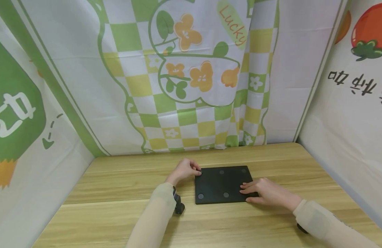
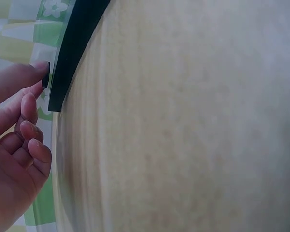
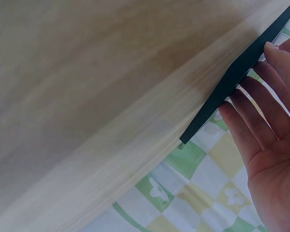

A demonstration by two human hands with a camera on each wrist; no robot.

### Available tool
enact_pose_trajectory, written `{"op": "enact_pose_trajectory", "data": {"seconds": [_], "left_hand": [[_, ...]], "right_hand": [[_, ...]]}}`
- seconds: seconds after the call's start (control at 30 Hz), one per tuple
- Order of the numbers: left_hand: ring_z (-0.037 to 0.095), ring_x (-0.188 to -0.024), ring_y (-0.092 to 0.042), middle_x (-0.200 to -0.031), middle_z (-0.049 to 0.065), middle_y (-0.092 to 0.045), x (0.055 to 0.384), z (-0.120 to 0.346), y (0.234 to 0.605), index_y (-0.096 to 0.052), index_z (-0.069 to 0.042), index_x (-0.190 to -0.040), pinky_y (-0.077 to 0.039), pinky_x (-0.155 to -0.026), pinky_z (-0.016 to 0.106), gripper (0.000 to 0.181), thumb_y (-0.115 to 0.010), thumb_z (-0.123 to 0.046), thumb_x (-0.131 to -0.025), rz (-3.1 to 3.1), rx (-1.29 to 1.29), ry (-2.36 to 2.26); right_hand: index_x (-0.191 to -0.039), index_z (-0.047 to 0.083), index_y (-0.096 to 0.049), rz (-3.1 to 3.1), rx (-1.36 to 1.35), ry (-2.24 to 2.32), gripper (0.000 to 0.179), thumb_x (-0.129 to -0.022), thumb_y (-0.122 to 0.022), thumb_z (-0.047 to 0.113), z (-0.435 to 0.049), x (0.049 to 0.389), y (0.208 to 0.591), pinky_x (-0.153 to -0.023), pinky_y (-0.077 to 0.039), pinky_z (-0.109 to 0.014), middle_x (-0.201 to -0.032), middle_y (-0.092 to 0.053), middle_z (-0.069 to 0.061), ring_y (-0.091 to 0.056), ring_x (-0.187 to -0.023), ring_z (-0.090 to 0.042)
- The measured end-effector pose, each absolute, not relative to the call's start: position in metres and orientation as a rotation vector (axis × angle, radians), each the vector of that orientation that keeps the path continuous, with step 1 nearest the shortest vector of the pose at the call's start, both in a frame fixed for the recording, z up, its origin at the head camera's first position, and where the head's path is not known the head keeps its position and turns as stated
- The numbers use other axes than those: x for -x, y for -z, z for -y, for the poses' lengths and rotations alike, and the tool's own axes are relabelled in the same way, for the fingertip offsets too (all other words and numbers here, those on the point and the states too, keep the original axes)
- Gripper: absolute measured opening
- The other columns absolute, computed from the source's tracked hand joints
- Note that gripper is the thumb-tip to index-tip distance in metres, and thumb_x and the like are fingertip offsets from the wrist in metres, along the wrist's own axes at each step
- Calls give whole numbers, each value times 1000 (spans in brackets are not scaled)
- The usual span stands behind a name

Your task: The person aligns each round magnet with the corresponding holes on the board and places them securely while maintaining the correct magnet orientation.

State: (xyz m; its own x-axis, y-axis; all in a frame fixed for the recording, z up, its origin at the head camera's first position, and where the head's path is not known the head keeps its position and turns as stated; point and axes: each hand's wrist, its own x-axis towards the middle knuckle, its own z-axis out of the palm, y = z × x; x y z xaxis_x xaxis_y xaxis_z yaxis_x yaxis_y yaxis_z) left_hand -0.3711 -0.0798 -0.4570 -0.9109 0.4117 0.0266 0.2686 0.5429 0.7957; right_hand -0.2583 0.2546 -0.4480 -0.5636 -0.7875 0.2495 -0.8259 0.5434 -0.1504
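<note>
A flat black rectangular panel lies on the wooden table, with several round grey pads on its upper face. At the panel's far left corner, my left hand pinches a small black pad between thumb and forefinger; the other fingers curl loosely. That pad shows edge-on, right above the panel's surface in the left wrist view. My right hand rests on the panel's right end, fingers extended over its top and thumb at the near edge. The fingers hide part of that end.
The wooden table runs back to a checkered curtain, with printed cloth walls at both sides. A black wrist camera hangs from the left sleeve, close to the panel's left side.
</note>
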Motion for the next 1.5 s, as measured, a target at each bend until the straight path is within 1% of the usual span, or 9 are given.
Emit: {"op": "enact_pose_trajectory", "data": {"seconds": [0.23, 0.4, 0.63, 0.87, 1.23, 1.5], "left_hand": [[10, -63, -50, -71, 0, -61, 368, 80, 456, -72, -5, -87, -42, -59, 22, 11, -77, -8, -77, -2610, -574, -1313], [9, -61, -49, -68, -2, -58, 367, 78, 456, -72, -4, -86, -42, -59, 21, 10, -77, -6, -77, -2601, -586, -1317], [9, -60, -48, -64, -4, -56, 370, 77, 457, -72, -6, -83, -42, -59, 22, 9, -78, -7, -76, -2610, -594, -1297], [10, -59, -48, -64, -4, -56, 369, 75, 455, -72, -8, -83, -43, -60, 22, 9, -78, -8, -77, -2648, -614, -1241], [10, -60, -47, -65, -3, -54, 368, 74, 453, -72, -7, -84, -41, -59, 22, 9, -78, -8, -76, -2680, -611, -1226], [10, -59, -47, -64, -3, -54, 369, 75, 454, -73, -7, -84, -41, -59, 22, 9, -78, -8, -76, -2681, -610, -1225]], "right_hand": [[-116, 11, -70, 2647, -1368, -382, 32, -87, -69, 25, -254, 258, 448, -82, -56, -40, -120, -66, -12, -65, -108, -26], [-115, 10, -70, 2624, -1379, -387, 32, -86, -69, 25, -254, 258, 448, -81, -56, -40, -119, -66, -12, -65, -108, -26], [-115, 11, -70, 2625, -1376, -386, 32, -86, -69, 25, -256, 258, 449, -81, -57, -39, -119, -66, -12, -65, -107, -26], [-115, 11, -70, 2627, -1380, -392, 32, -87, -69, 26, -256, 258, 449, -81, -57, -39, -119, -66, -12, -65, -108, -26], [-114, 10, -70, 2577, -1401, -373, 31, -87, -69, 26, -256, 259, 450, -79, -57, -40, -117, -67, -13, -66, -106, -27], [-114, 10, -70, 2590, -1396, -388, 32, -86, -69, 25, -256, 259, 450, -81, -56, -40, -118, -67, -12, -65, -107, -26]]}}
